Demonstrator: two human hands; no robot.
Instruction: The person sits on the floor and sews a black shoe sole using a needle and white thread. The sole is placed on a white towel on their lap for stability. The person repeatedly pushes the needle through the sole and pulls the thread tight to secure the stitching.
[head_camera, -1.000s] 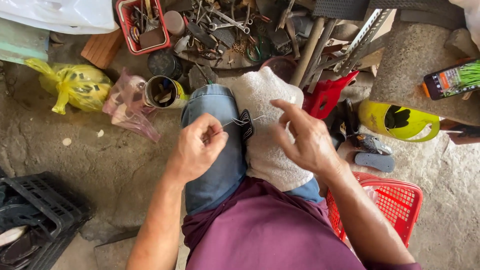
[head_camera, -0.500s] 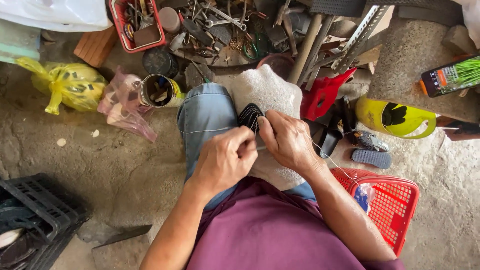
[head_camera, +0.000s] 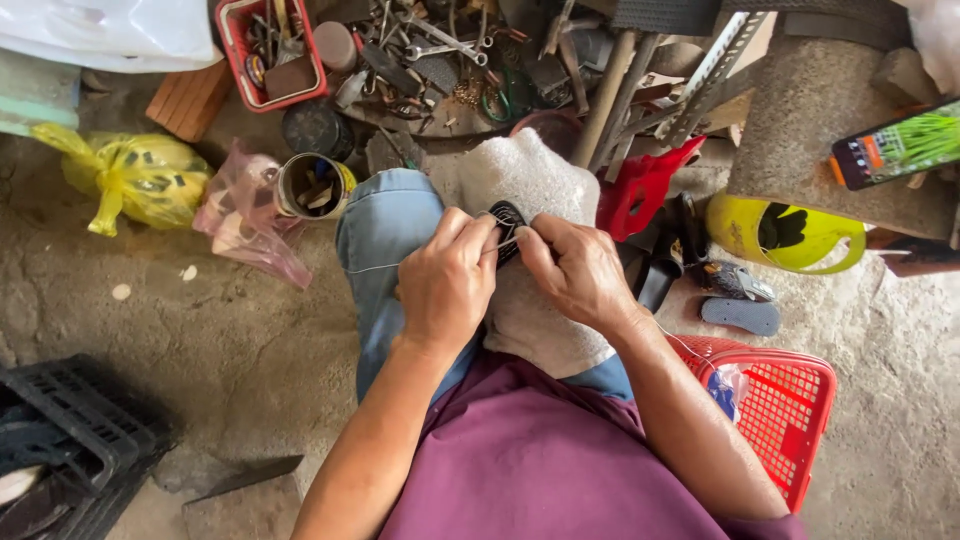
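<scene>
Both hands pinch a small black strap piece (head_camera: 506, 222) over a white towel (head_camera: 530, 190) — left hand (head_camera: 447, 290) gripping pale thread (head_camera: 372, 267), right hand (head_camera: 578, 272) steadying; stitching step, next pull needs tension.

Red basket (head_camera: 790, 400) on floor, lower right; black crate (head_camera: 70, 440) at lower left corner. Yellow bag (head_camera: 135, 180) w/ open tin (head_camera: 310, 185) far left; red tool tray (head_camera: 270, 45) + loose wrenches (head_camera: 440, 45) along far edge.

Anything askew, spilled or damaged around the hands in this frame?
Nothing looks spilled or broken. The left hand and right hand pinch a small black strap piece with pale thread over a white towel. The grey sandal by the red plastic basket lies sole-up.
</scene>
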